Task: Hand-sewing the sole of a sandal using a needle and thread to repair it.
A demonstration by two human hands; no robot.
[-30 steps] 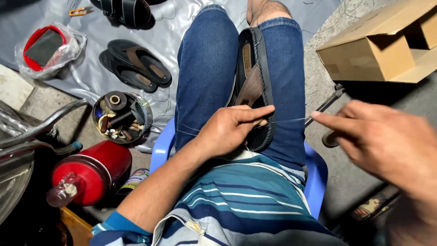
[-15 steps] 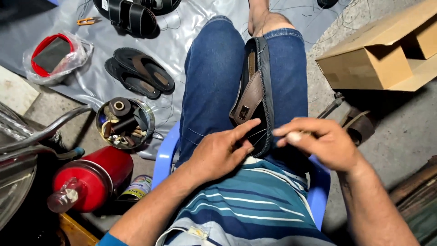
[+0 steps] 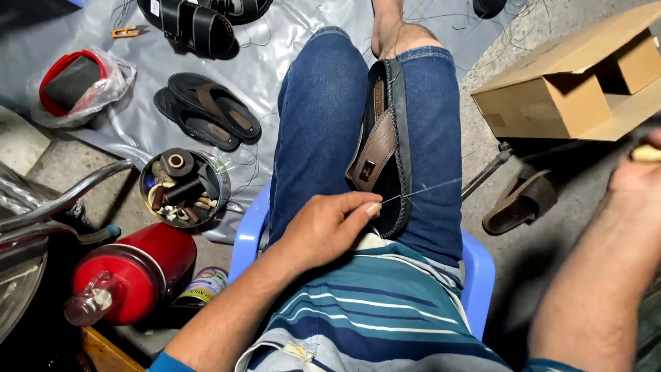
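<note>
A seated person stitches a brown sandal (image 3: 385, 148) wedged upright between denim-clad knees. The left hand (image 3: 323, 231) rests on the thigh, its fingers (image 3: 368, 207) pinching a thin pale thread (image 3: 430, 189) that runs taut toward the right hand (image 3: 637, 179), which sits at the frame's edge around a pale handle; its grip cannot be told. This looks like the pull that tightens a stitch along the dark rubber sole. A round tin (image 3: 184, 187) of spools sits beside the blue plastic chair (image 3: 478, 272).
</note>
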